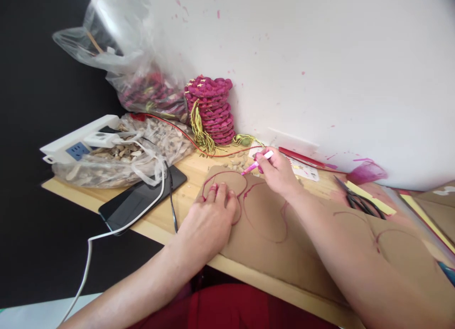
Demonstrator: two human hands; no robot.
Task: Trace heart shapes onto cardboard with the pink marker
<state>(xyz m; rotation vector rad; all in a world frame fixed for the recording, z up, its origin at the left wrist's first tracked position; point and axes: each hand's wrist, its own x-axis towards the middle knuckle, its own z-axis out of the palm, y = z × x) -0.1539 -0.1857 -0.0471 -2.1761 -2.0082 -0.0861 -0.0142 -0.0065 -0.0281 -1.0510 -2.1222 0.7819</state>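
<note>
In my right hand (275, 170) is a pink-and-white marker (253, 166), gripped near its white end, with its tip on or just above the cardboard's far edge. My left hand (215, 215) lies with its fingers spread on the cardboard sheet (266, 267), pressing on the area inside a rounded outline (227, 173) drawn in dark pink. Whether a separate cut piece lies under that palm, I cannot tell. More curved outlines (265, 239) are drawn beside it, and others show at the right, partly hidden by my right forearm.
A phone (142, 203) with a white cable lies left of the cardboard. Behind it are a power strip (80, 141) and a plastic bag of pebble-like pieces (152, 144). A magenta braided stack (209, 108) stands near the wall. Black scissors (359, 201) lie at the right.
</note>
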